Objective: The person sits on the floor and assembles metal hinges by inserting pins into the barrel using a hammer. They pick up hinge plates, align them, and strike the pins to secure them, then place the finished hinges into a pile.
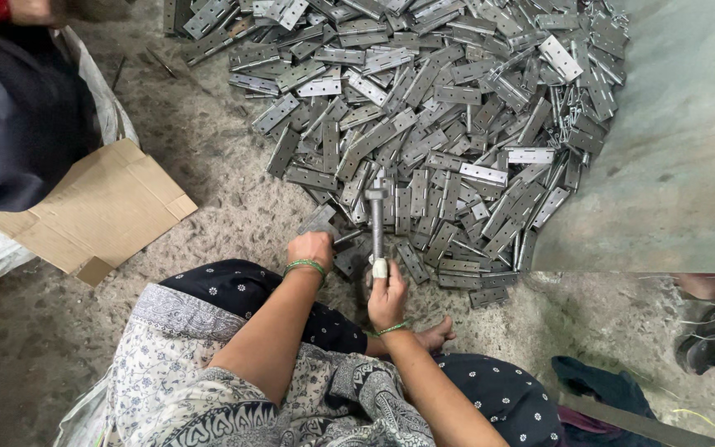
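- I see my right hand (386, 294) closed around the pale grip of a metal hammer (376, 222), whose shaft points away from me with its head out over the near edge of the hinge pile (440, 108).
- My left hand (310, 248) is curled, fingers down, pressing on a hinge (318, 220) at the pile's edge, just left of the hammer shaft; I cannot tell whether it grips that piece or only steadies it.
- Both wrists wear green bangles (305, 266).
- The grey metal hinges spread widely beyond both hands on the concrete floor (208, 165).
- Well left of my left hand lies a flattened cardboard piece (97, 211).
- To the right of my right hand stands a grey-green panel (672, 149).
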